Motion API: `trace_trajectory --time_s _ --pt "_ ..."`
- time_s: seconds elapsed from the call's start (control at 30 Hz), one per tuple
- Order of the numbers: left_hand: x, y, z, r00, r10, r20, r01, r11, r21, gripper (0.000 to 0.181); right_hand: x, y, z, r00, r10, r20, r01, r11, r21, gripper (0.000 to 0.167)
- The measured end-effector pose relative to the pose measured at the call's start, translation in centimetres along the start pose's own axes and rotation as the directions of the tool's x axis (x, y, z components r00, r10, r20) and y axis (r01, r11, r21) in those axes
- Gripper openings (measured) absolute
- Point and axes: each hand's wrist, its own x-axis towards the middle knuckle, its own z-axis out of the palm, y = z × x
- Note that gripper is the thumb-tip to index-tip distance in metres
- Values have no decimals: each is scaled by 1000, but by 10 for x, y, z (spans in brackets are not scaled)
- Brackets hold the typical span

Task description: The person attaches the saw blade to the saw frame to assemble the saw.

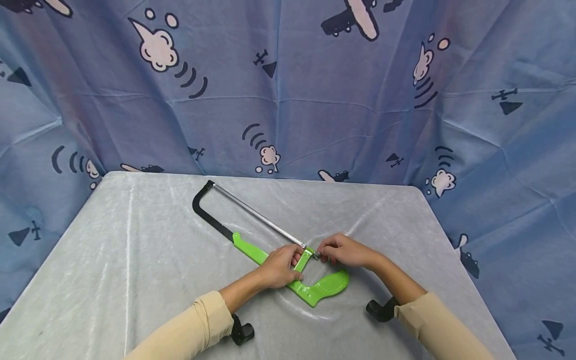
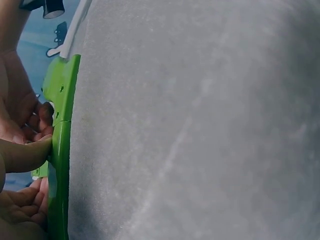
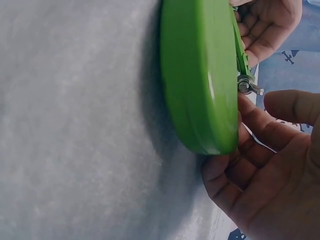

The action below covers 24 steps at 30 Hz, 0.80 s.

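Observation:
A hacksaw [image 1: 256,256] lies slantwise on the table, with a black front frame, a green rear frame and handle [image 1: 330,285], and a straight silver blade [image 1: 261,216]. My left hand [image 1: 280,266] grips the green rear part, thumb on the near side and fingers inside the frame. At the blade's rear end, a silver wing nut [image 3: 245,85] sticks out of the green post. My right hand [image 1: 344,250] holds the wing nut between thumb and index fingertips, its other fingers curled beneath, beside the handle. In the left wrist view, the green frame [image 2: 61,160] partly hides the fingers.
A grey cloth covers the table [image 1: 135,280]. Behind it hangs a blue curtain [image 1: 306,130] with airplane and cloud prints. Black wrist devices [image 1: 381,310] sit under both forearms.

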Motion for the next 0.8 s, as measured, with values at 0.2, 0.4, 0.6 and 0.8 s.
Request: trace_trajectory --time_s 0.2,0.4,0.6,0.8 --pt "1 -1 1 1000 6 -1 -6 1000 6 47 1 -3 3 1000 24 11 -24 1000 12 24" --pt "0 0 1 1000 -5 4 5 1000 4 47 2 -2 7 1000 5 30 -4 1000 -8 18" --pt "0 1 0 1000 -16 7 16 1000 2 47 5 -3 12 999 -16 28 17 998 -67 6" --pt "0 1 0 1000 1 2 -1 1000 3 47 9 -4 17 1000 -16 -8 14 988 -152 16"
